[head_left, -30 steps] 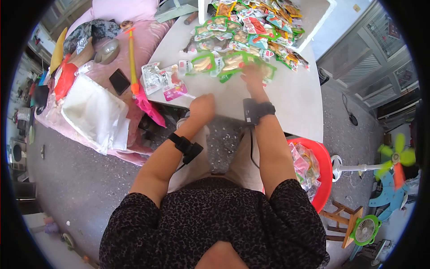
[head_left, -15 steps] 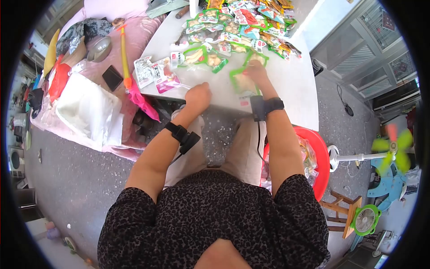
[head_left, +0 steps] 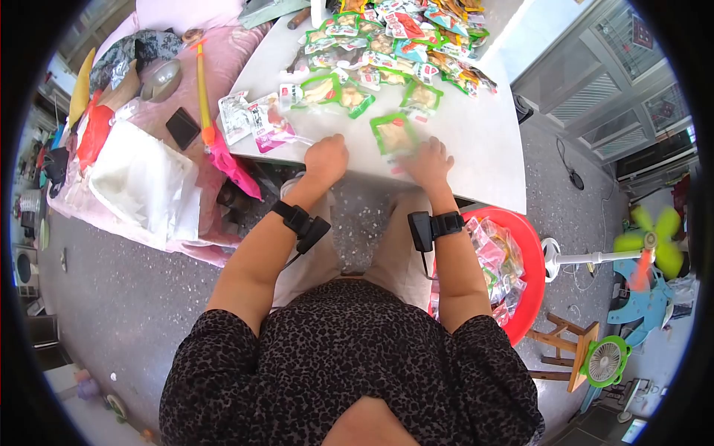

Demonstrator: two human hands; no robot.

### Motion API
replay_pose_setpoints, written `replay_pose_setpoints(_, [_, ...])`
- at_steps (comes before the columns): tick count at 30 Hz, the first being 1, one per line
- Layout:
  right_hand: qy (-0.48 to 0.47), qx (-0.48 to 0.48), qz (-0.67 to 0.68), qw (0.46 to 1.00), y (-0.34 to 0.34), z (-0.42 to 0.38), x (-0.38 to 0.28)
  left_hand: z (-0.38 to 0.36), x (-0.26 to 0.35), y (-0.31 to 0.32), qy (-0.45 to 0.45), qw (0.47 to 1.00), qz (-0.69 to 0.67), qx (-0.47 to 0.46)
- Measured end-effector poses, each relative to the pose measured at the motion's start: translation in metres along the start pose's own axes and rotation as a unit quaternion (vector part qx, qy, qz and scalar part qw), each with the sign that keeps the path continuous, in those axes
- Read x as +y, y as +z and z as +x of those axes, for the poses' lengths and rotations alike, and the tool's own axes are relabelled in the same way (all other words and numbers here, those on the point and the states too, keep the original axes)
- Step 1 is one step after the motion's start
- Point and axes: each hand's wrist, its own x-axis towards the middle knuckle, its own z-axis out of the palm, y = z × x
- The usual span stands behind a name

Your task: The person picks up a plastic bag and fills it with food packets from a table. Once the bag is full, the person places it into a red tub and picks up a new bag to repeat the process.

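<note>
My left hand (head_left: 327,159) is closed in a fist at the near edge of the white table (head_left: 491,156). A thin whitish strip shows just beyond its knuckles; what the fingers hold, if anything, is hidden. Fingers apart, my right hand (head_left: 430,162) lies at the lower end of a green-edged clear food packet (head_left: 395,134), its thumb side seeming to touch it. Another green-edged packet (head_left: 422,97) lies farther back. To the left are two more green-edged packets, one pale (head_left: 320,90). A pink-and-white pouch (head_left: 269,123) and a silvery pouch (head_left: 235,119) lie by the left edge.
Many colourful packets (head_left: 401,33) are heaped at the table's far end. A red tub (head_left: 537,276) of packets stands by my right side. Left is a pink-covered surface (head_left: 67,186) with white sheets (head_left: 145,175) and a phone (head_left: 182,128). Fans and a wooden stool (head_left: 584,349) stand right.
My right hand has drawn back toward me and its fingers have opened. The packet it covered shows fully, and the nearer packet sits slightly farther left. My left hand has barely moved.
</note>
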Motion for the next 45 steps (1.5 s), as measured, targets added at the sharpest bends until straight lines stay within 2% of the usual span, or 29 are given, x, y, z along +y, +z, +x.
replay_pose_setpoints(1, [-0.012,0.041,0.009,0.999,0.007,0.000,0.004,0.000,0.000,0.002,0.000,1.000,-0.003,0.003])
replay_pose_setpoints(4, [-0.027,0.008,0.163,0.986,0.015,0.006,0.009,0.002,-0.003,0.001,-0.001,1.000,-0.011,0.010])
replay_pose_setpoints(5, [0.002,-0.005,0.299,0.954,0.016,0.006,0.010,0.002,-0.002,0.001,-0.004,1.000,-0.015,0.006])
replay_pose_setpoints(7, [0.066,-0.034,0.549,0.833,-0.003,-0.001,0.000,0.000,-0.001,0.000,-0.009,0.999,-0.031,0.002])
replay_pose_setpoints(8, [0.043,-0.021,0.542,0.839,-0.022,-0.006,-0.006,0.000,-0.001,0.000,-0.011,0.999,-0.044,0.005])
replay_pose_setpoints(11, [0.094,-0.105,0.601,0.787,-0.045,-0.010,-0.009,-0.003,0.006,-0.004,-0.023,0.997,-0.074,-0.016])
replay_pose_setpoints(15, [0.040,-0.200,0.590,0.781,-0.055,-0.010,-0.003,-0.006,0.012,-0.003,-0.016,0.995,-0.098,-0.025])
replay_pose_setpoints(18, [0.023,-0.202,0.626,0.753,-0.058,-0.007,0.000,-0.006,0.017,-0.006,-0.026,0.993,-0.100,-0.055])
replay_pose_setpoints(24, [0.088,-0.238,0.648,0.718,-0.047,-0.004,0.008,-0.003,0.013,-0.001,-0.028,0.986,-0.159,-0.048])
replay_pose_setpoints(27, [0.085,-0.255,0.680,0.682,-0.042,-0.002,0.015,0.001,0.004,0.003,-0.029,0.971,-0.231,-0.061])
replay_pose_setpoints(33, [0.057,-0.224,0.652,0.723,-0.041,0.000,0.013,0.003,0.005,-0.007,-0.053,0.944,-0.311,-0.091])
replay_pose_setpoints(39, [0.057,-0.234,0.624,0.743,-0.040,0.002,0.015,0.004,-0.002,0.002,-0.014,0.959,-0.278,-0.048])
replay_pose_setpoints(42, [0.051,-0.241,0.594,0.766,-0.048,0.000,0.011,-0.003,0.006,-0.003,-0.012,0.977,-0.200,-0.067])
replay_pose_setpoints(45, [0.009,-0.262,0.542,0.799,-0.054,-0.002,0.004,-0.006,0.018,-0.006,0.015,0.994,-0.103,-0.045])
